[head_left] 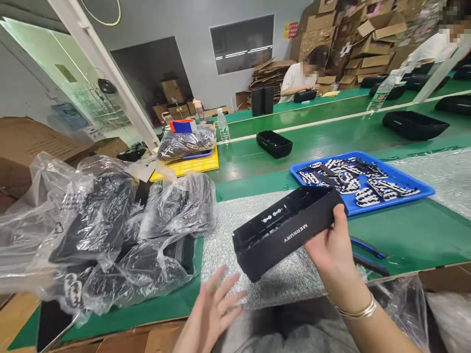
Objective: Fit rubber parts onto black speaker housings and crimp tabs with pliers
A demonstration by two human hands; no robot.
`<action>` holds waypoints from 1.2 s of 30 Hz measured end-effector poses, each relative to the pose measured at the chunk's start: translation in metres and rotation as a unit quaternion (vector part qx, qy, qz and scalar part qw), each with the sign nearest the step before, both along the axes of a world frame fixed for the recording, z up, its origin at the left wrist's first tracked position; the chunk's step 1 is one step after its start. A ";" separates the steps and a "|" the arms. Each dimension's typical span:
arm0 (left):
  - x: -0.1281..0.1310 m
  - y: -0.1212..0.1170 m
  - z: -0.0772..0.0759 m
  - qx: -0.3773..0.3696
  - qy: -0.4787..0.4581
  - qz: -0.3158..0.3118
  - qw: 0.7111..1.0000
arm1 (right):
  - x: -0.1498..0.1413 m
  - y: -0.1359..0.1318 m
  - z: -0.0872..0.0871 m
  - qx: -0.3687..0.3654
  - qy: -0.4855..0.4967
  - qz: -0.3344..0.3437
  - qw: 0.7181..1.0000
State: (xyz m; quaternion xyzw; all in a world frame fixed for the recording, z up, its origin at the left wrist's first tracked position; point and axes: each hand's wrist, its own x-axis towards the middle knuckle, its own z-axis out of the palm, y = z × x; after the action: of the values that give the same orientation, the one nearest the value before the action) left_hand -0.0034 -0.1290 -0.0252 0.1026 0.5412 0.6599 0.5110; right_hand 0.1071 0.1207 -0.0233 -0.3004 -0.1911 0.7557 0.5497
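My right hand (331, 245) grips a black rectangular housing (283, 235) printed with "MERKURY", holding it by one end above a silver bubble-wrap sheet (235, 264). The housing tilts, and its open side with small holes faces up and away from me. My left hand (211, 306) hangs just below the housing's near corner, fingers spread, apparently not touching it. To the left lies a heap of clear plastic bags (99, 220) with black items inside. A blue tray (405, 181) of black-and-white printed pieces sits beyond the housing.
A green workbench (412, 235) carries blue-handled pliers (370, 255) near my right hand, a yellow tray (191, 165) with a bagged stack, a water bottle (222, 126), and a black box (274, 144). Co-workers (298, 81) sit at the far bench among cardboard.
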 end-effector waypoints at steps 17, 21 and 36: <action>0.007 0.060 -0.029 0.047 0.396 0.144 0.906 | 0.087 0.039 -0.032 0.311 -0.446 0.079 0.836; 0.000 0.059 -0.025 0.044 0.406 0.110 0.906 | 0.087 0.126 -0.006 0.309 -0.608 0.004 0.731; 0.003 0.110 0.035 -0.038 0.624 -0.040 0.780 | 0.061 0.079 0.024 0.402 -0.471 0.008 0.785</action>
State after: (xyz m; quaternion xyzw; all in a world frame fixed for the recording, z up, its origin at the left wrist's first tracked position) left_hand -0.0006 -0.0194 0.0097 0.4940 0.7615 0.4096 0.0915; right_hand 0.1684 0.2000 0.0007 -0.3695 -0.7150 0.3793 0.4565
